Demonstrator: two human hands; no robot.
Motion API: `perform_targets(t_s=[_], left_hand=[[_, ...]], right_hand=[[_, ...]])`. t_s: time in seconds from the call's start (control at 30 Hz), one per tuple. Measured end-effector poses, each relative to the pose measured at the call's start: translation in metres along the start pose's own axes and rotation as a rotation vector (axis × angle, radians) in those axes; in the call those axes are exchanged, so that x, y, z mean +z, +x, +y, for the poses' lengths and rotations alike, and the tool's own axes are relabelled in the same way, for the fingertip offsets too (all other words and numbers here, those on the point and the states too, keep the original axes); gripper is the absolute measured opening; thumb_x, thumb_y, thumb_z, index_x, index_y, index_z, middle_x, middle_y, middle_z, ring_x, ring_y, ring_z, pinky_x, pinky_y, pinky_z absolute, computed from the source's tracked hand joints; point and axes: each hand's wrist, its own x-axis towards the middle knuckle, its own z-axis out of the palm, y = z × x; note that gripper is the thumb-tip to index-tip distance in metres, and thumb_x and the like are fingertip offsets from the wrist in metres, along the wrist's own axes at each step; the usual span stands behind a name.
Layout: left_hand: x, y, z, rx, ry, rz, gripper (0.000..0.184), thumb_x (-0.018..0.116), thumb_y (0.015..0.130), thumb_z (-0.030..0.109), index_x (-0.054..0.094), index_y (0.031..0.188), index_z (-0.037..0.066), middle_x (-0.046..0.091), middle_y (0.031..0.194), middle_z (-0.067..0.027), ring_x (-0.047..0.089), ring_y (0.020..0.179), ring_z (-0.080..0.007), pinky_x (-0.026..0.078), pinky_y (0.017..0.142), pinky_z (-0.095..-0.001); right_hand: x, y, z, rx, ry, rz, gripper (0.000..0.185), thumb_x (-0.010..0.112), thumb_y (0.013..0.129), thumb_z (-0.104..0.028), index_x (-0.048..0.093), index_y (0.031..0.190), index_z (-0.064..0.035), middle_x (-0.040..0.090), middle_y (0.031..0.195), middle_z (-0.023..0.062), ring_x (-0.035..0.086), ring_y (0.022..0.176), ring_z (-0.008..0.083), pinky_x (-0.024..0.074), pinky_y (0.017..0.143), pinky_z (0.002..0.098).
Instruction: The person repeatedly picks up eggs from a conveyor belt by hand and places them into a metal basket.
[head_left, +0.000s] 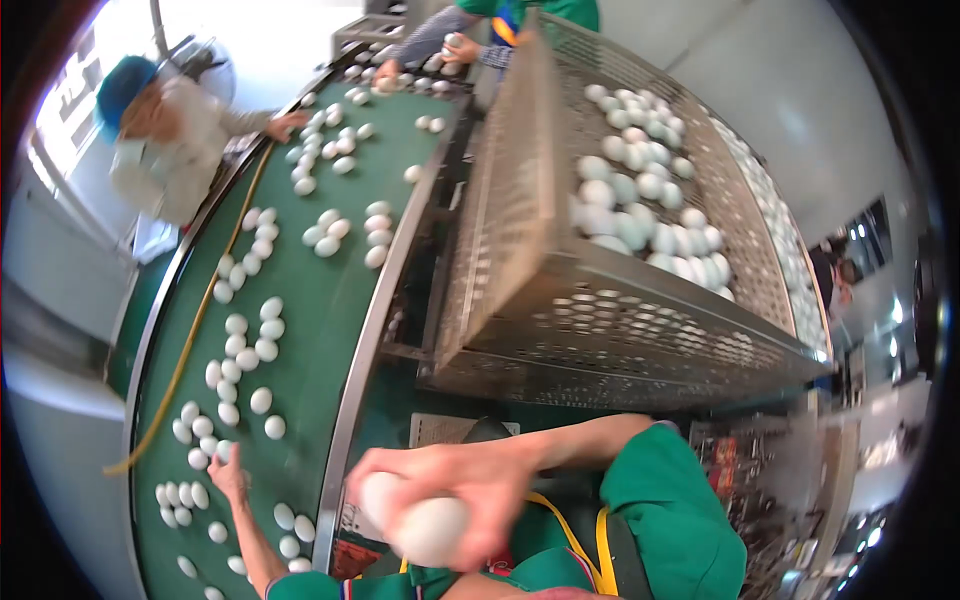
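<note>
White eggs lie in loose groups along the green conveyor belt [310, 400]. Over the belt's lower part, my left hand [230, 475] reaches out, its fingertips closed at a white egg [226, 451] beside a small cluster. Close to the camera and right of the belt's metal edge, my right hand [450, 490] is wrapped round white eggs [432, 530]; two of them show between the fingers and palm, slightly blurred.
A perforated metal bin [640, 310] holding many eggs stands right of the belt. A yellow cord [190, 345] runs along the belt's left side. One person in a blue cap [128, 85] reaches in from the left; another in green [575, 12] handles eggs at the far end.
</note>
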Motion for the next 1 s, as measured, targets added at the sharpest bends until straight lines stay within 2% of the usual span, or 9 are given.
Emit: perform_targets(t_s=[0.13, 0.23, 0.33, 0.4, 0.47, 0.53, 0.67, 0.83, 1.0], left_hand=[[-0.036, 0.025, 0.168, 0.284, -0.341, -0.069, 0.038, 0.064, 0.085, 0.035, 0.061, 0.106, 0.003, 0.060, 0.091, -0.0047, 0.057, 0.075, -0.0145, 0.048, 0.068, -0.0289], [-0.044, -0.024, 0.375, 0.471, -0.502, -0.216, 0.042, 0.059, 0.087, 0.033, 0.054, 0.116, 0.004, 0.058, 0.093, -0.0058, 0.054, 0.067, -0.0105, 0.043, 0.048, -0.0234], [-0.012, -0.141, 0.564, 0.942, -0.367, -0.362, 0.066, 0.064, 0.073, 0.040, 0.051, 0.123, -0.002, 0.059, 0.098, -0.0078, 0.057, 0.076, -0.0126, 0.049, 0.063, -0.0238], [0.034, -0.187, 0.649, 1.376, -0.101, -0.330, 0.051, 0.066, 0.073, 0.037, 0.061, 0.107, -0.001, 0.062, 0.098, -0.0066, 0.058, 0.083, -0.0128, 0.048, 0.073, -0.0286], [0.108, -0.229, 0.711, 1.223, -0.064, -0.661, 0.049, 0.070, 0.072, 0.045, 0.067, 0.101, 0.006, 0.065, 0.088, -0.0058, 0.061, 0.084, -0.0147, 0.048, 0.075, -0.0302], [0.204, -0.222, 0.746, 1.154, 0.075, -0.670, 0.055, 0.072, 0.067, 0.053, 0.069, 0.101, 0.010, 0.066, 0.084, -0.0081, 0.065, 0.081, -0.0170, 0.055, 0.065, -0.0342], [0.307, -0.209, 0.754, 0.914, 0.480, -0.538, 0.064, 0.073, 0.062, 0.055, 0.068, 0.108, 0.011, 0.064, 0.098, -0.0143, 0.066, 0.085, -0.0243, 0.060, 0.056, -0.0339], [0.320, -0.213, 0.722, 0.875, 0.787, -0.379, 0.062, 0.070, 0.066, 0.049, 0.063, 0.115, 0.012, 0.040, 0.122, -0.0241, 0.060, 0.101, -0.0382, 0.053, 0.083, -0.0447], [0.305, -0.231, 0.703, 0.983, 0.766, -0.496, 0.058, 0.066, 0.073, 0.036, 0.051, 0.124, 0.013, 0.037, 0.123, -0.0255, 0.059, 0.096, -0.0426, 0.048, 0.086, -0.0489]], right_hand=[[-0.019, -0.112, -0.140, -0.076, -0.069, 0.210, 0.052, 0.078, 0.060, -0.043, 0.069, 0.096, -0.0068, 0.043, 0.126, 0.0277, 0.044, 0.116, 0.0411, 0.0403, 0.093, 0.0456], [-0.032, -0.179, -0.239, 0.104, -0.535, 0.658, 0.053, 0.075, 0.060, -0.043, 0.067, 0.096, -0.0045, 0.049, 0.118, 0.0223, 0.050, 0.104, 0.0302, 0.0437, 0.083, 0.0381], [-0.089, -0.224, -0.282, 0.393, -0.957, 0.962, 0.057, 0.071, 0.065, -0.042, 0.062, 0.101, 0.0005, 0.052, 0.113, 0.0112, 0.055, 0.093, 0.0166, 0.0460, 0.075, 0.0282], [-0.154, -0.250, -0.285, 0.513, -1.188, 0.921, 0.054, 0.069, 0.071, -0.037, 0.061, 0.106, 0.0031, 0.053, 0.109, 0.0077, 0.056, 0.091, 0.0149, 0.0465, 0.078, 0.0269], [-0.219, -0.261, -0.271, 0.678, -1.257, 0.879, 0.062, 0.070, 0.071, -0.045, 0.061, 0.111, 0.0014, 0.051, 0.109, 0.0101, 0.053, 0.104, 0.0214, 0.0434, 0.089, 0.0334], [-0.273, -0.253, -0.252, 0.687, -1.579, 0.669, 0.054, 0.070, 0.068, -0.047, 0.066, 0.105, -0.0070, 0.052, 0.111, 0.0154, 0.044, 0.114, 0.0302, 0.0402, 0.095, 0.0392], [-0.392, -0.235, -0.197, 0.741, -1.543, 0.623, 0.063, 0.067, 0.063, -0.054, 0.066, 0.104, -0.0058, 0.056, 0.108, 0.0267, 0.044, 0.119, 0.0351, 0.0413, 0.097, 0.0410], [-0.432, -0.190, -0.132, 0.689, -1.265, 0.697, 0.067, 0.066, 0.064, -0.053, 0.064, 0.111, -0.0051, 0.051, 0.116, 0.0285, 0.048, 0.118, 0.0400, 0.0423, 0.098, 0.0433], [-0.407, -0.186, -0.124, 0.768, -1.479, 0.648, 0.071, 0.064, 0.071, -0.051, 0.055, 0.125, -0.0065, 0.030, 0.135, 0.0278, 0.057, 0.102, 0.0466, 0.0455, 0.094, 0.0480]])
